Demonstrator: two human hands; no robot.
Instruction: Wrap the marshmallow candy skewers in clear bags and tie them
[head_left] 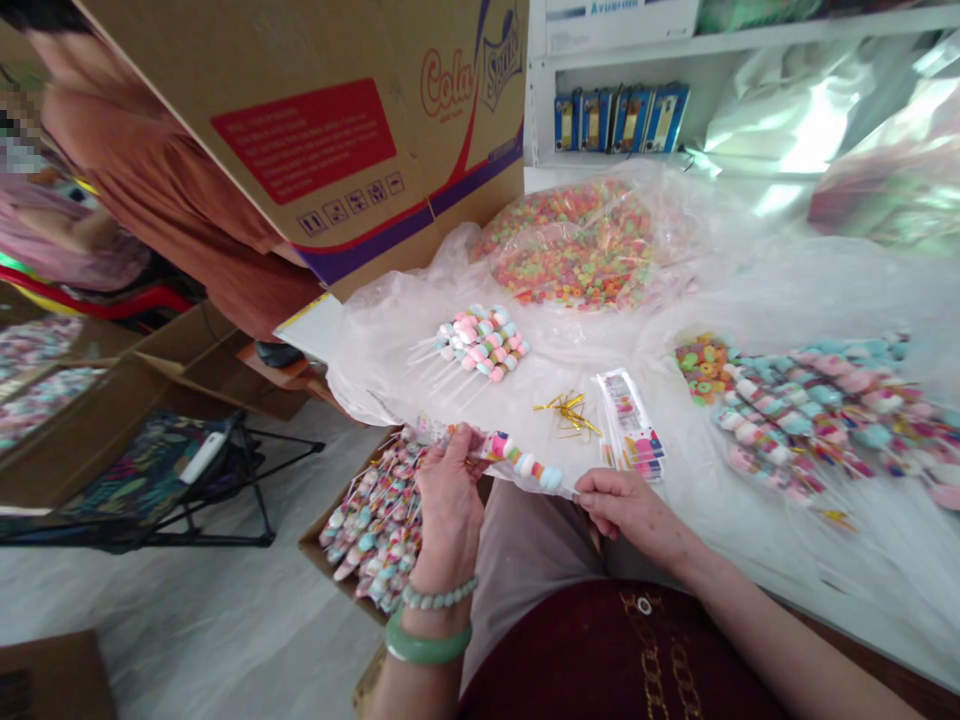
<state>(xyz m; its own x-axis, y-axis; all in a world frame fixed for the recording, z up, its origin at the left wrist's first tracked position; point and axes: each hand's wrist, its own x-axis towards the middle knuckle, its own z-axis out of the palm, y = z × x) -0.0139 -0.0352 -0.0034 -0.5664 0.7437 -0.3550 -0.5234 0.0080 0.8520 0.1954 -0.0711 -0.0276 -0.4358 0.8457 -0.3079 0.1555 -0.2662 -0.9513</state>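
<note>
A marshmallow skewer (525,463) with pastel and fruit-coloured pieces lies in a clear printed bag above my lap, at the table's front edge. My left hand (452,480) is closed around the left part of it, thumb on top. At the other end, my right hand (626,508) pinches its tip; whether the fingers hold stick or plastic I cannot tell. Just beyond are gold twist ties (570,412) and a stack of flat printed bags (628,425). Unwrapped marshmallow skewers (484,343) lie further back on the plastic-covered table, white sticks pointing left.
A box (375,530) of wrapped skewers stands below the table at left. More skewers (817,410) are heaped at right beside loose gummy rings (703,365). Behind lies a big bag of coloured candy (577,245). A large carton (360,120) rises back left, near other people.
</note>
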